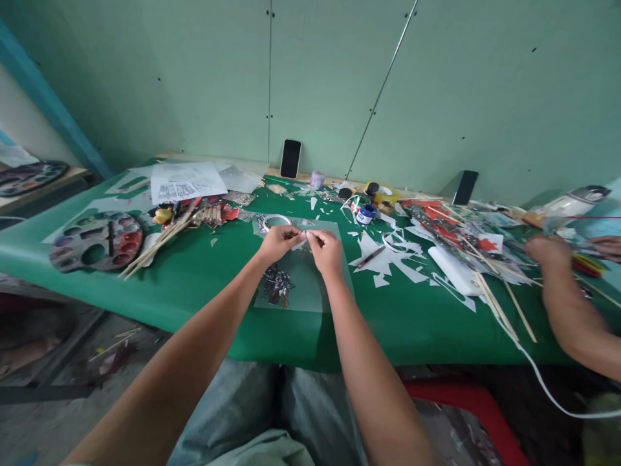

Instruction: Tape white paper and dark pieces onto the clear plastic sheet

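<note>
My left hand (280, 243) and my right hand (326, 251) meet over a translucent sheet (310, 299) on the green table. The fingertips of both are pinched together around something tiny and whitish, too small to name. Below my left hand, a cluster of dark, brown and white painted pieces (277, 285) lies on the sheet. Just behind my left hand is a white ring (276, 221), partly covered by the fingers. More small pieces beneath my right hand are mostly hidden.
A paint palette (97, 242) and wooden sticks (160, 244) lie left. White paper scraps (381, 259), a blue paint jar (366, 214) and a white glue gun (456, 272) with a cord lie right. A phone (291, 158) leans on the wall. Another person's arm (563, 285) reaches in at right.
</note>
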